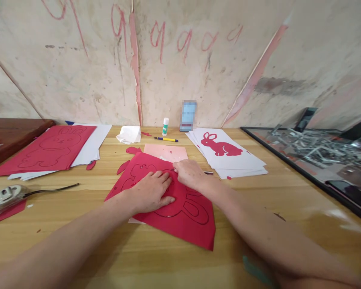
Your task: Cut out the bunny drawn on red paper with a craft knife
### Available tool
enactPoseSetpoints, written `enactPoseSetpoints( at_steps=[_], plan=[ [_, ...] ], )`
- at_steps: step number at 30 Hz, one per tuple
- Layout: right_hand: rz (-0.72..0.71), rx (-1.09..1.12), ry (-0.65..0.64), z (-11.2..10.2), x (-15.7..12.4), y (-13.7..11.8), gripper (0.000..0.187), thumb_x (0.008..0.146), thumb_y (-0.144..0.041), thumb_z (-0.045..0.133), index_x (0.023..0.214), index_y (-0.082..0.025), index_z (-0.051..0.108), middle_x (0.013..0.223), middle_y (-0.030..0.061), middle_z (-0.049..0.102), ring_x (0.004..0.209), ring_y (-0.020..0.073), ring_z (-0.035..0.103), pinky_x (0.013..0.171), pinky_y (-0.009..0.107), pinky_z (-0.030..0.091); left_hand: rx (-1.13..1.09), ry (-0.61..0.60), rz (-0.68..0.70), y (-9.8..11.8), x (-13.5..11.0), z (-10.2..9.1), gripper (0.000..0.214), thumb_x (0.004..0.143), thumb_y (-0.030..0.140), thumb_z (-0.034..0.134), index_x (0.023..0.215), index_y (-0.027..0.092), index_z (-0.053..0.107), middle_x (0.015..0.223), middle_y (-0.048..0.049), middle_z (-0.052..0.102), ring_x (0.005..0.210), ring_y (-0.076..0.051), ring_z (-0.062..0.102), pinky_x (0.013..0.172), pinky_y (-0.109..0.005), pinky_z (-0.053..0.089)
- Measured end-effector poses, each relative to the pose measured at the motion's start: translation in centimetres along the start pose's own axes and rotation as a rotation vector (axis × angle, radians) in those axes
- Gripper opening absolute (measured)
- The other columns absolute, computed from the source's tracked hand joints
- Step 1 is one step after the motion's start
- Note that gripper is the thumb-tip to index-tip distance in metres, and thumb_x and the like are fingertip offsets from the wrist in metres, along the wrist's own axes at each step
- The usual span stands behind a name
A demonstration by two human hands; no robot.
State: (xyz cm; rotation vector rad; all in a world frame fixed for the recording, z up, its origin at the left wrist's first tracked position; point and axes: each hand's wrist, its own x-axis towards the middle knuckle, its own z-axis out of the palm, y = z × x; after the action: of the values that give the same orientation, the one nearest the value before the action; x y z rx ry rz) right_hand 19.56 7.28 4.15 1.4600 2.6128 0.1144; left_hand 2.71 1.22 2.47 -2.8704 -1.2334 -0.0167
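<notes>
A red sheet of paper [195, 235] with a rabbit outline drawn in black lies at an angle on the wooden table, over a pale pink sheet [168, 151]. My left hand [153, 190] rests flat on the red sheet, its fingers apart. At the sheet's upper edge my right hand [188, 173] is closed, its fingertips at the drawn line. Past the wrist shows the end of a slim silver pen-like tool [209, 173], which appears to be in that hand; its tip is hidden. Red scraps [133, 150] lie by the sheet's upper left corner.
Left: red sheets with a drawn bear [60, 140] on white paper, and a tape measure [7, 198]. Behind: crumpled tissue [128, 135], a glue stick [165, 127], a yellow pen [166, 139] and a phone [188, 116]. Right: white sheets with a red rabbit cutout [222, 145] and a black-edged panel [276, 172].
</notes>
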Motion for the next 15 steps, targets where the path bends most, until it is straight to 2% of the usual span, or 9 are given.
enactPoseSetpoints(
  at_steps=[3,7,11,15],
  plan=[
    [0.014,0.006,0.004,0.3,0.0,0.0,0.025,0.083,-0.017,0.046,0.099,-0.016,0.066,0.094,0.0134,0.070,0.093,0.0237,0.064,0.071,0.029,0.043,0.001,0.017,0.019,-0.8,0.5,0.0,0.057,0.095,0.053,0.034,0.128,0.010,0.051,0.133,-0.0149,0.051,0.119,-0.029,0.047,0.101,-0.041,0.034],
    [0.015,0.018,0.004,0.4,-0.1,0.1,0.025,0.082,-0.017,0.047,0.099,-0.018,0.065,0.092,0.0114,0.070,0.091,0.0231,0.064,0.070,0.029,0.042,-0.043,0.084,0.034,-1.7,0.8,1.1,0.059,0.096,0.053,0.032,0.132,0.010,0.047,0.136,-0.0155,0.048,0.124,-0.029,0.044,0.103,-0.042,0.033],
    [0.007,0.021,0.007,0.5,-0.2,0.2,0.025,0.083,-0.016,0.045,0.098,-0.017,0.065,0.093,0.0122,0.069,0.092,0.0232,0.064,0.071,0.030,0.042,-0.079,0.148,0.041,-1.8,0.8,2.2,0.058,0.096,0.052,0.031,0.133,0.010,0.046,0.137,-0.0153,0.048,0.127,-0.028,0.042,0.104,-0.043,0.033],
    [-0.001,0.016,0.006,0.5,-0.2,0.3,0.024,0.083,-0.015,0.044,0.096,-0.017,0.064,0.089,0.0114,0.069,0.089,0.0229,0.063,0.068,0.029,0.041,-0.084,0.149,0.040,-1.7,0.8,2.5,0.056,0.097,0.050,0.032,0.135,0.010,0.045,0.139,-0.0145,0.047,0.128,-0.029,0.041,0.104,-0.046,0.033]
  ],
)
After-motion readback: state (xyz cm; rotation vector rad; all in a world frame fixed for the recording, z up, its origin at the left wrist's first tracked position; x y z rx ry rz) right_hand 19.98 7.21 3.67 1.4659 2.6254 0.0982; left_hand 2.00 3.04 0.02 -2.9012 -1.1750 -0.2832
